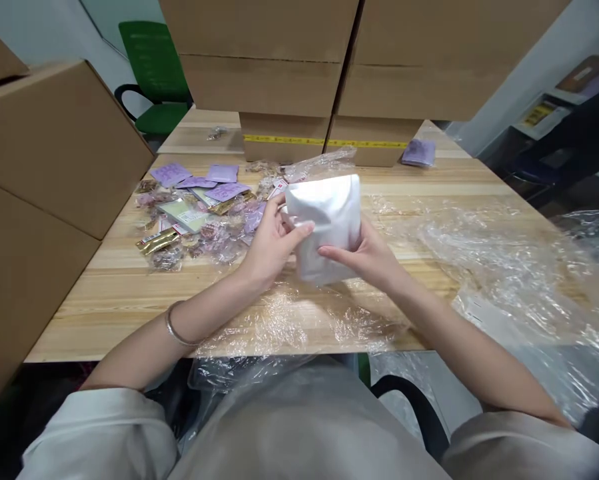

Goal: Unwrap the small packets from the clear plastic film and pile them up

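Note:
A silvery white pouch is held upright above the middle of the table between both hands. My left hand grips its left edge, thumb across the front and fingers behind. From the right, my right hand holds the lower right side, its thumb pressed on the front face. The fingers behind the pouch are hidden. Left of my hands lies a loose heap of small items: purple packets, a pale green packet, gold foil packets and little clear-wrapped pieces.
Large cardboard boxes with a yellow tape measure across them stand at the back. Another carton is at left. Crumpled clear plastic film covers the right side. More purple packets lie back right. A green chair stands behind.

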`<state>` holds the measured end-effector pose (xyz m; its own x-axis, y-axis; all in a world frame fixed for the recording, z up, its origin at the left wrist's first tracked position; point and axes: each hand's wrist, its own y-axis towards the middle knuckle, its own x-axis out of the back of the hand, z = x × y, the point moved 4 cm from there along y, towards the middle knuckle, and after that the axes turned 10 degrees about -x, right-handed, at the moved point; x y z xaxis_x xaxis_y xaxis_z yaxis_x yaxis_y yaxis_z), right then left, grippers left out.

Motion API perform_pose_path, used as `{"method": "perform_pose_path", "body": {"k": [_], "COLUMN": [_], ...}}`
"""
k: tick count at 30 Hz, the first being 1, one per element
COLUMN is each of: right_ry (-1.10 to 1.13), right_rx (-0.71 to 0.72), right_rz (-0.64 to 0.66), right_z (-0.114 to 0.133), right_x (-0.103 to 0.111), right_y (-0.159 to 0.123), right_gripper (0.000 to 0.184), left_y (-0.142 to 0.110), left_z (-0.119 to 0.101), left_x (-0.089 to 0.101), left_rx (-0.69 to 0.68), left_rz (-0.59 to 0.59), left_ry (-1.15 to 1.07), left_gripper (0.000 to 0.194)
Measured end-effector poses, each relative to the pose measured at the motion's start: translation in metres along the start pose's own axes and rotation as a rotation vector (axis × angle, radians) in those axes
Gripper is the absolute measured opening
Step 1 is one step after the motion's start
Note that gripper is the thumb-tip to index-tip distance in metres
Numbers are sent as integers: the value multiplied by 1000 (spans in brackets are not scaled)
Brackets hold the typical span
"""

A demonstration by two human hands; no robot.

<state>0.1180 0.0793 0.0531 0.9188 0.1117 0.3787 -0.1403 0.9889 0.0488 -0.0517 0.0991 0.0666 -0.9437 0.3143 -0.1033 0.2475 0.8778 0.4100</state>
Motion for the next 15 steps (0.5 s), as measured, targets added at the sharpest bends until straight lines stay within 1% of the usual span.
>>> {"method": "perform_pose_path", "body": {"k": [1, 2, 3, 5, 6, 7, 8, 9, 10, 12, 13, 15], "right_ry": [-18, -46, -85, -211, -289, -370, -442, -497, -536, -586, -605, -641], "right_rx": [2, 3, -4, -35, -41, -30, -5, 29, 60, 83, 88, 141], "right_rz": [25, 79, 167, 417, 542, 648, 727, 773, 793, 765, 715, 542], "right_z": [-1, -1, -1, 1, 2, 3, 3, 3, 1, -6, -10, -15], "right_x": [12, 24, 34, 41, 39, 33, 24, 13, 1, -16, -21, -17], "right_y": [2, 5, 7, 12, 15, 18, 22, 26, 31, 38, 39, 33], "right_gripper": [80, 81, 79, 69, 61, 55, 50, 48, 47, 52, 56, 58], "left_y": [-1, -2, -4, -7, -8, -10, -12, -15, -18, -21, -23, -24], "left_z": [-3, -8, -13, -21, -21, -17, -10, -1, 9, 30, 39, 54], "left_x": [5, 12, 19, 28, 30, 30, 28, 26, 24, 26, 29, 37], "left_rx": [-12, -36, -69, -91, -56, 13, 102, 194, 273, 384, 417, 438], "left_rz": [37, 58, 64, 94, 134, 198, 277, 362, 437, 538, 565, 586], "left_ry": [48, 112, 182, 291, 319, 331, 335, 344, 364, 439, 480, 530], "left_gripper": [54, 57, 59, 57, 57, 59, 62, 63, 62, 52, 44, 35]}}
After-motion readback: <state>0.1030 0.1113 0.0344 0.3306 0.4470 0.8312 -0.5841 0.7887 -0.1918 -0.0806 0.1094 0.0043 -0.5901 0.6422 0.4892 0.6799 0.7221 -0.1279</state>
